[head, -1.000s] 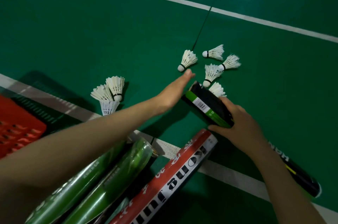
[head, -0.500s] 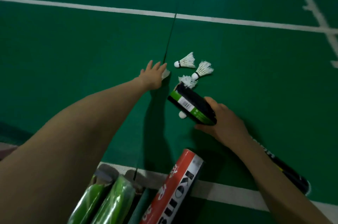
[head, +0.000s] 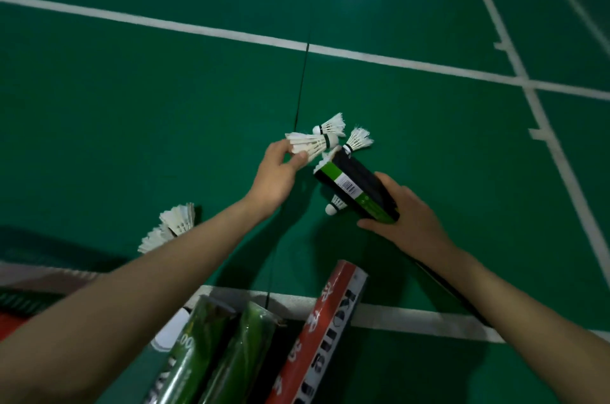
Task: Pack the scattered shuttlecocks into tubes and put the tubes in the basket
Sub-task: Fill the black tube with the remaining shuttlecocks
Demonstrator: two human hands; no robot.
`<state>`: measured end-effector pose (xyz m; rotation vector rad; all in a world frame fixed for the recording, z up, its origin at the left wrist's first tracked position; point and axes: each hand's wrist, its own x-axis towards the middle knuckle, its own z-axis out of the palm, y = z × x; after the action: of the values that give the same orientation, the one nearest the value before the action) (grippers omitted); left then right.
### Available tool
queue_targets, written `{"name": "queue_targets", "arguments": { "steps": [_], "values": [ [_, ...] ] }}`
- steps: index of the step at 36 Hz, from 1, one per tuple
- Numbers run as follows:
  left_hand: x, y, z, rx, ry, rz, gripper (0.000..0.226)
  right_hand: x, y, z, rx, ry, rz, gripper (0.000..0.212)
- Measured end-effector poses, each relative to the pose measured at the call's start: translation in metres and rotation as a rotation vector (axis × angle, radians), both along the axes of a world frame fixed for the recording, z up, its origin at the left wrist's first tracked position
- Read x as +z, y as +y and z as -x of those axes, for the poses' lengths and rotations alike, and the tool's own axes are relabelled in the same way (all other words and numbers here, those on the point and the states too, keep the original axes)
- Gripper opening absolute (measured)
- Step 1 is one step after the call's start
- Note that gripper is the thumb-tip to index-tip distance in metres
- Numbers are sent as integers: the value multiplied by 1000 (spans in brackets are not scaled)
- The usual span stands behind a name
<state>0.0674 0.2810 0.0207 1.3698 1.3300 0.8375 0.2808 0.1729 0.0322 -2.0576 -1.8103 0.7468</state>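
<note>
Pinching a featherlight shuttlecock [head: 312, 143] by its fragile skirt, left hand [head: 274, 179] must squeeze gently; right hand [head: 412, 222] grips the tube [head: 356, 187]

Black-and-green tube [head: 356, 192]: tilted, mouth raised, gripped low by the right hand [head: 409, 225].
Held shuttlecock [head: 312, 144]: white, feathers pinched by the left hand [head: 275, 176], cork beside the tube's mouth.
Far shuttlecock [head: 330, 126] and right shuttlecock [head: 359, 139]: laid on the floor just beyond that mouth.
Low shuttlecock [head: 334, 205]: partly hidden under the tube.
Green tubes [head: 198, 351] and red tube [head: 325, 327]: laid side by side, nearest.
</note>
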Motion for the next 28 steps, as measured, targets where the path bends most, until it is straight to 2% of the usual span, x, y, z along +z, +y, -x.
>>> {"name": "queue_targets", "arguments": {
  "steps": [5, 9, 13, 16, 21, 24, 25, 28],
  "values": [
    [24, 1, 7, 74, -119, 58, 19, 48, -3, -6, 86, -175, 32, 89],
    [19, 18, 9, -24, -235, 87, 19, 61, 7, -20, 105, -273, 32, 91],
    [34, 15, 1, -145, -287, 104, 24, 48, 18, -35, 36, -140, -1, 89],
    [20, 22, -4, -121, -294, 92, 24, 30, 28, -45, 9, -40, 2, 87],
    [-1, 32, -21, -345, -103, 99, 33, 2, 38, -50, 22, 12, 47, 88],
    [-2, 35, -35, -358, -76, 127, 21, -12, 33, -52, -20, 46, 34, 90],
    [0, 34, -41, -354, -90, 142, 23, -16, 30, -52, -33, 59, 25, 91],
    [-10, 27, -58, -403, -50, 188, 65, -26, 25, -53, -59, 63, 30, 92]
  ]
}}
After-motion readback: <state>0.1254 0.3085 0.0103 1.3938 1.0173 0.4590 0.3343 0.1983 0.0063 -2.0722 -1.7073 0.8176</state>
